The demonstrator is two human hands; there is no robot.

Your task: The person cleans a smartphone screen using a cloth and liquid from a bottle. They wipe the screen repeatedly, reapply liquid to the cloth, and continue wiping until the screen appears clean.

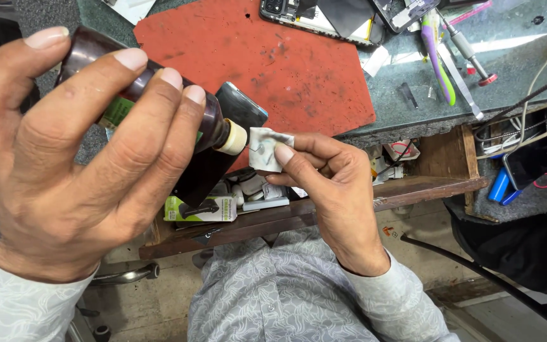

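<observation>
Overhead: left hand (64, 164), fingers wrapped round a dark bottle (159, 107), tilted, cream cap (233, 137) just past the fingertips. Right hand (330, 190) pinches a stained white cloth scrap (266, 149) between thumb and forefinger, touching the cap.

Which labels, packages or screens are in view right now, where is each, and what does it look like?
Bottle label: green patch on the dark bottle in the left hand.
Small box: green and white, lying in the open drawer.
Opened phone: top of the bench, dark, back removed.
Dark screen: right edge, black, unlit.
</observation>
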